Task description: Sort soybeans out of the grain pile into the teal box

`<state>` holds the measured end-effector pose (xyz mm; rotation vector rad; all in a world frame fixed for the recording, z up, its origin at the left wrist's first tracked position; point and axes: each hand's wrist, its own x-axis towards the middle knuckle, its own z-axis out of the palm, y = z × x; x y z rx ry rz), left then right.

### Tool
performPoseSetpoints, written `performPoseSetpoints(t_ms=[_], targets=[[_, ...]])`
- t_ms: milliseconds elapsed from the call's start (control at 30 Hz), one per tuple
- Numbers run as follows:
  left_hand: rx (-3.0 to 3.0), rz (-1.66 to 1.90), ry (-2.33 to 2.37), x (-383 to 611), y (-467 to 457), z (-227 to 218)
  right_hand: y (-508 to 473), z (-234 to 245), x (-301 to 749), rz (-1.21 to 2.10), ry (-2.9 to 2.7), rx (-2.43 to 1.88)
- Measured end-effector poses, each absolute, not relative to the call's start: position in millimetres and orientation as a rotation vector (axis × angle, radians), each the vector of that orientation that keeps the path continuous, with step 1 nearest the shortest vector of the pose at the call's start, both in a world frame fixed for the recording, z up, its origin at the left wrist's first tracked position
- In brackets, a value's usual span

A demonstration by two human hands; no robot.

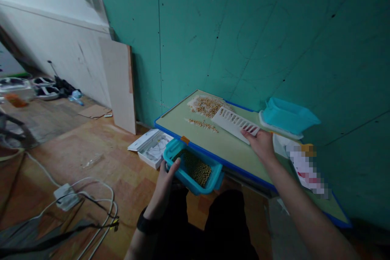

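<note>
My left hand (163,183) grips the near left rim of a teal plastic basin (199,189), held below the table's front edge. Round soybeans (201,172) lie in the basin. In my right hand (263,145) is a long white slotted plastic strip (232,127), with thumb and fingers closed on its right end. Its far left end reaches a spread pile of tan soybeans (204,105) on the pale table (179,118). A thin line of soybeans (202,125) lies in front of that pile.
A turquoise plastic bin (288,114) and a partly blurred packet (307,170) stand on the table's right side. The green wall (195,40) borders the back. An open white box (152,150), a power strip (67,196) and loose cables (105,199) lie on the floor, left.
</note>
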<state>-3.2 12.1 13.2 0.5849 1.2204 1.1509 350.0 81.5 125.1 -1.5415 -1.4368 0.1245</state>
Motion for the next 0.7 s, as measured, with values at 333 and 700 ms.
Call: performPoseSetpoints(t_ms=[333,700], targets=[[0.602,1.148,1.226,-6,11,14,88,118,351,0.28,-1.448,-1.549],[0.616,1.149,1.221,-5,9,17,79,121,344,0.449,-1.425,-1.479]])
